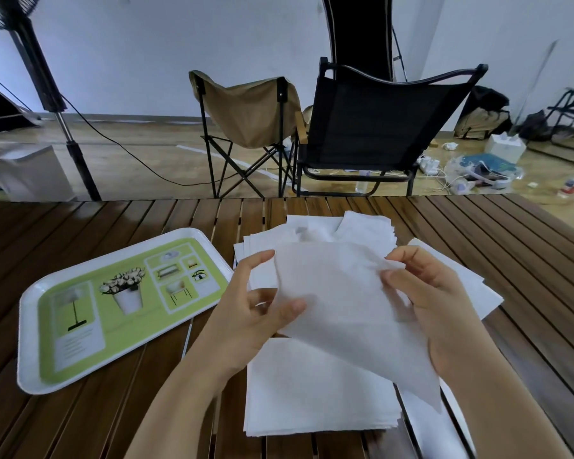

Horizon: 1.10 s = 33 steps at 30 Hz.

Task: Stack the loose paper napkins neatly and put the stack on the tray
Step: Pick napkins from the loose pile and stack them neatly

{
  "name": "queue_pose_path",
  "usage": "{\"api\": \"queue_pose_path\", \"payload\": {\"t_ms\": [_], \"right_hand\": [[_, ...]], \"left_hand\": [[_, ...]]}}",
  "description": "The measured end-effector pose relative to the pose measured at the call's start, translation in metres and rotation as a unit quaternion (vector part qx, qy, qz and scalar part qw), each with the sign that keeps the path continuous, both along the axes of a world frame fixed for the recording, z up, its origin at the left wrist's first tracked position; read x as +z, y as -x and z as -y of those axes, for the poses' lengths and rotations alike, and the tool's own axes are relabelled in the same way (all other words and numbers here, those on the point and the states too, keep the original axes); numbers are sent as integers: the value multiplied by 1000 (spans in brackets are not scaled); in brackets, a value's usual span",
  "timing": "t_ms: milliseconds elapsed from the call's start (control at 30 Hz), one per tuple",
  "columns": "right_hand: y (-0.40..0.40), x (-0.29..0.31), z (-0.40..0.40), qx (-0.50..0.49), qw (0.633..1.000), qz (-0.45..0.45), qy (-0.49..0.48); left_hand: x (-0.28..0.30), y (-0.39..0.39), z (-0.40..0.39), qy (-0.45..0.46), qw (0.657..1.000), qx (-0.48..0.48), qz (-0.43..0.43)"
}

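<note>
I hold one white paper napkin (342,303) in the air above the table, tilted, its lower corner hanging toward me. My left hand (246,313) pinches its left edge and my right hand (434,303) pinches its upper right edge. Below it lies a squared stack of napkins (312,395) near the table's front. Several loose napkins (312,233) lie spread behind and to the right of my hands. The white tray (30,342) with a green picture panel sits on the left, with no napkins on it.
The slatted brown wooden table (527,260) carries everything. Beyond its far edge stand a tan folding chair (249,111) and a black folding chair (375,127). A fan stand (50,94) rises at the back left. Clutter lies on the floor at the right.
</note>
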State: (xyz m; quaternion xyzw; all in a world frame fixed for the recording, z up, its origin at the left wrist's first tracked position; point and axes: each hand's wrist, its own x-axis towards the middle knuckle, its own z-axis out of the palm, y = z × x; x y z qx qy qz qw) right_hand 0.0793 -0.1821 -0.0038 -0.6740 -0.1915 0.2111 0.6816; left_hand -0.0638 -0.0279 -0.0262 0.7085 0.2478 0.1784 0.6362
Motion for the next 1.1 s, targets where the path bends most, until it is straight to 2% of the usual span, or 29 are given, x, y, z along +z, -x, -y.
{"api": "queue_pose_path", "payload": {"t_ms": [133, 200, 300, 400, 533, 733, 867, 1100], "right_hand": [[-5, -5, 3, -45, 995, -77, 47], [-8, -7, 6, -61, 990, -106, 65], [-12, -9, 11, -44, 983, -154, 89], [-14, -10, 17, 34, 978, -180, 104], [-14, -7, 22, 148, 967, -138, 157], [-13, -3, 22, 179, 961, -25, 208], [-13, -1, 28, 244, 937, 4, 249], [-17, -3, 32, 179, 949, 74, 249]], "left_hand": [[1, 4, 2, 33, 995, -98, -5], [0, 5, 4, 5, 994, -111, -17], [-1, 5, 5, -107, 991, -62, -56], [-2, 7, 4, -109, 991, 3, -74], [-1, 9, 4, -121, 985, 54, -108], [-2, 14, 4, -154, 978, 59, -127], [-3, 17, 4, -156, 977, 92, -118], [-4, 21, 5, -211, 967, 103, -99]]}}
